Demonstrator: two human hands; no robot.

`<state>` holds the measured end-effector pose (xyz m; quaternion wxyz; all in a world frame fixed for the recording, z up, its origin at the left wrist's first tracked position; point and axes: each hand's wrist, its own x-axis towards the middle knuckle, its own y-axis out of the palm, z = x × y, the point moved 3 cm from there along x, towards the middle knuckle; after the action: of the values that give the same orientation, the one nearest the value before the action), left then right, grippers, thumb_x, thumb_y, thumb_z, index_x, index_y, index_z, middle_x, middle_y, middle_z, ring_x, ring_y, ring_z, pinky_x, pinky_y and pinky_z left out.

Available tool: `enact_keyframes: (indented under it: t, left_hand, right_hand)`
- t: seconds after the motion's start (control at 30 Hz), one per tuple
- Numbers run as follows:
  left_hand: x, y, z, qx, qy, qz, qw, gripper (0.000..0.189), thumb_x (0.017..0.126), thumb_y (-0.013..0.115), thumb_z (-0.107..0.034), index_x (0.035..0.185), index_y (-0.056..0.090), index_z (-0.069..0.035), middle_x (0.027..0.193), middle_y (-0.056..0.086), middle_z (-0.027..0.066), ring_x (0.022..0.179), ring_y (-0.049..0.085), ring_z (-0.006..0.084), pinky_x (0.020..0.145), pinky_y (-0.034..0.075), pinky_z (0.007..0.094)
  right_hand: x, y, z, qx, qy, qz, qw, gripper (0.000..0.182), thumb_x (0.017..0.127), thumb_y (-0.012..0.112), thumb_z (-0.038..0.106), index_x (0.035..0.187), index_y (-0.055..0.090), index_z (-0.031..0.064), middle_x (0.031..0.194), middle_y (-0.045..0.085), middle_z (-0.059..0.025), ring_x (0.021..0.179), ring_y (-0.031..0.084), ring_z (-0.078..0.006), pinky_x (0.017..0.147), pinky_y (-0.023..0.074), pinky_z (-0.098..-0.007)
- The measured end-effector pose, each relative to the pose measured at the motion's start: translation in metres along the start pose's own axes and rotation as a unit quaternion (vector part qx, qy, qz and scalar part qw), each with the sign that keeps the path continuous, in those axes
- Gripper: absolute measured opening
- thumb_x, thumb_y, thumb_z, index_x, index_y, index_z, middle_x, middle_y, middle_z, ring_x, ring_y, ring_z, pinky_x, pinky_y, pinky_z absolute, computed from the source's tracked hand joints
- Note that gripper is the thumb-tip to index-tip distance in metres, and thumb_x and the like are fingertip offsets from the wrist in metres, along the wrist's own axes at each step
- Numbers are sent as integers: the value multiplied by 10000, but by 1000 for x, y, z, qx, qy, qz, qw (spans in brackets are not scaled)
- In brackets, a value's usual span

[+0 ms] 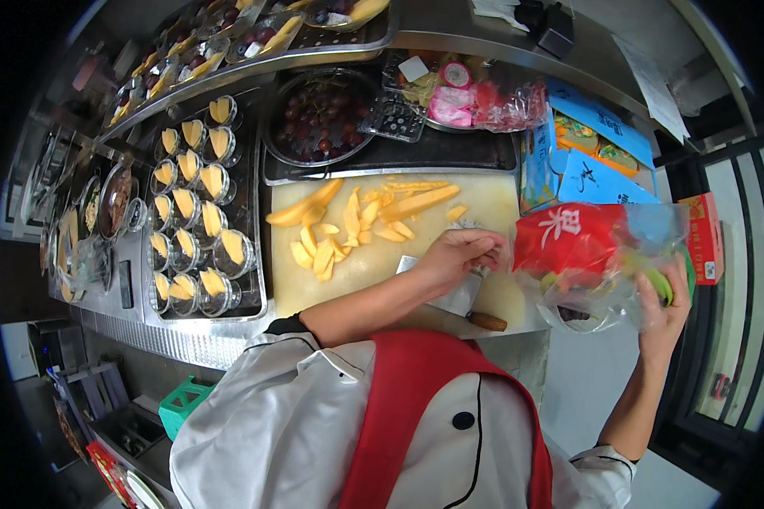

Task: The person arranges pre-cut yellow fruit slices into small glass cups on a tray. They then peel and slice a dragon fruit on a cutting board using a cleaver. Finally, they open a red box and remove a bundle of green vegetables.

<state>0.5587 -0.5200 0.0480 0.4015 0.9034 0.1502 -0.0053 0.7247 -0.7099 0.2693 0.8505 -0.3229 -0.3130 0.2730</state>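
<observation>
My right hand (664, 299) grips a clear and red plastic bag (566, 245), off the right edge of the board; greenish fruit shows through it. My left hand (461, 254) is beside the bag's left edge, fingers curled; whether it pinches the plastic cannot be told. Beneath my left forearm lies a cleaver (455, 296) with a wooden handle (488, 322). Peeled, cut mango pieces (350, 223) lie on the pale cutting board (369, 280). Left of it, a metal tray (261, 254) bears rows of small clear cups (186, 243) with mango slices.
Behind the board stand a bowl of grapes (321, 118) and packed dragon fruit (452, 105) on a dark tray (471, 153). An open blue carton (598, 143) stands at the back right. Fruit cups fill a raised tray (350, 46) at upper left; bowls (116, 197) stand at far left.
</observation>
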Motion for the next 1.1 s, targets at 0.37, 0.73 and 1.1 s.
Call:
enact_keyframes:
  t: [0.37, 0.73, 1.1]
  left_hand:
    - [16, 23, -41, 227, 207, 46, 951, 734, 808, 510, 150, 1471, 251, -31, 1479, 314, 109, 1326, 340, 179, 1020, 361, 296]
    - [19, 14, -42, 375, 283, -97, 877, 291, 827, 538, 71, 1091, 650, 18, 933, 687, 96, 841, 631, 133, 734, 489, 267]
    - [15, -14, -48, 552, 334, -138, 752, 149, 787, 557, 37, 871, 662, -26, 779, 641, 159, 694, 636, 309, 619, 498, 345]
  right_hand:
    - [19, 38, 12, 34, 0, 32, 999, 191, 766, 714, 86, 901, 621, -12, 962, 521, -88, 915, 526, -193, 819, 415, -284]
    - [45, 38, 7, 61, 10, 30, 998, 205, 793, 693, 82, 913, 603, -59, 985, 540, -84, 904, 539, -165, 818, 416, -247]
    - [57, 38, -7, 107, 55, 5, 993, 249, 843, 677, 165, 889, 617, -73, 918, 538, -61, 860, 514, -123, 783, 394, -235]
